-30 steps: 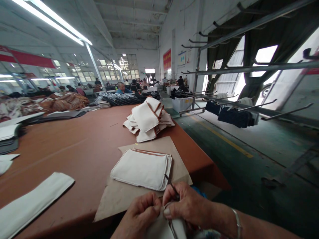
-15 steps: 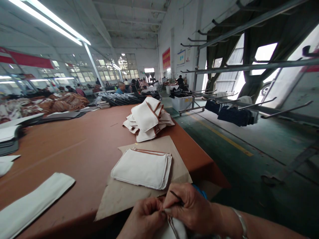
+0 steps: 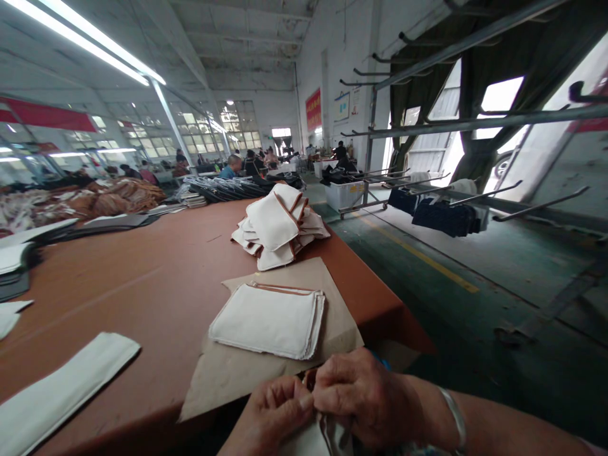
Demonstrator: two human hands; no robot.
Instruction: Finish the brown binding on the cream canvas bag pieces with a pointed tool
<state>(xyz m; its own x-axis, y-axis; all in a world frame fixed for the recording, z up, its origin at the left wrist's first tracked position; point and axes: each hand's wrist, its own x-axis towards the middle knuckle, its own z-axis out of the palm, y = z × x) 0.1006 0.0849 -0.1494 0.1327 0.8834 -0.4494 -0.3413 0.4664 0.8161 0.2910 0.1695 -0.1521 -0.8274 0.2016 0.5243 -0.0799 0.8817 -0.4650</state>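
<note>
Close to my body, at the table's front edge, I hold a white fabric pouch (image 3: 304, 441) with brown trim. My left hand (image 3: 273, 411) pinches its upper edge between thumb and fingers. Right beside it, my right hand (image 3: 363, 396) is closed at the same edge, its fingertips meeting the left ones. Whether a tool lies inside the right fist is hidden. Just beyond both hands, a neat stack of white pouches (image 3: 266, 322) rests on a sheet of brown paper (image 3: 223, 373). Farther back is a loose heap of similar pouches (image 3: 273, 221).
A brown-covered table (image 3: 118, 272) stretches ahead and left, bearing a long white strip (image 3: 71, 392) and dark and white sheets at its left edge. Metal racks (image 3: 446, 126) with prongs stand right, near a white bin (image 3: 344, 195). Several people sit in the background.
My right hand has curled further over the edge, and the thin dark tool that stuck out of it no longer shows. The view has shifted slightly.
</note>
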